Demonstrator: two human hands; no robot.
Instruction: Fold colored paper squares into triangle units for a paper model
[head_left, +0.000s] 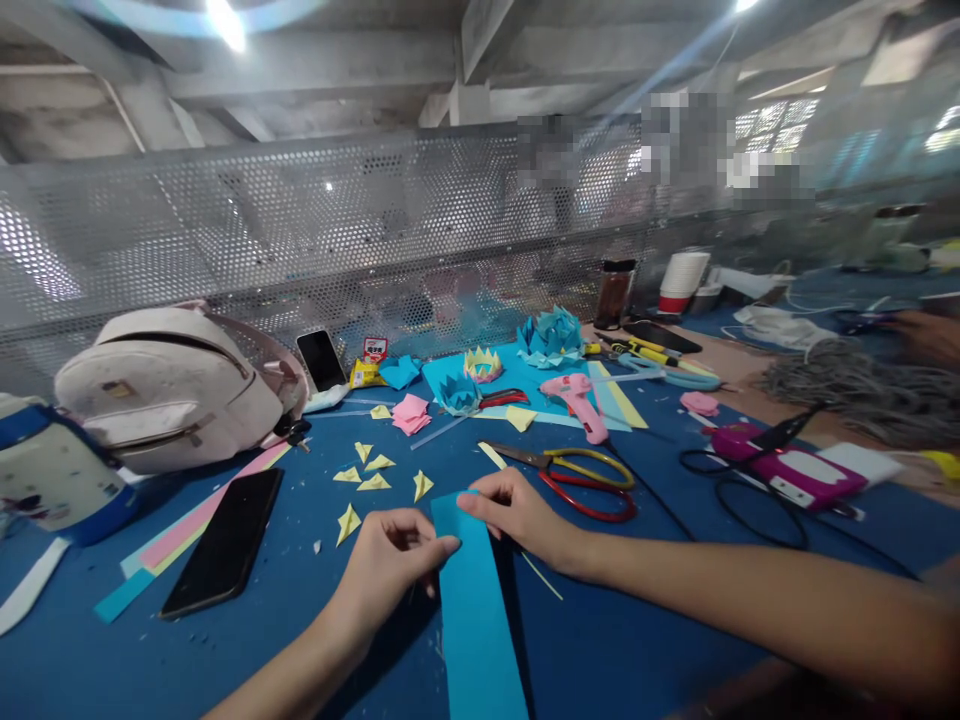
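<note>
A long strip of blue paper [480,630] runs from the near edge of the view up to both hands. My left hand [397,560] pinches its left edge between thumb and fingers. At the strip's far end, my right hand [517,510] grips the top right corner, thumb on top. Several folded yellow paper triangles [375,482] lie just beyond my left hand. Scissors [577,470] with one yellow and one red handle rest beyond my right hand, blades pointing left. A thin yellow paper sliver [541,577] lies beside the strip.
Left are a pale backpack [165,385], a black phone [223,540] and coloured paper strips [202,500]. Behind stand blue paper flowers [555,338] and a pink glue gun [577,400]. A purple power strip [787,465] with black cord lies right. A perforated metal screen [337,230] borders the back.
</note>
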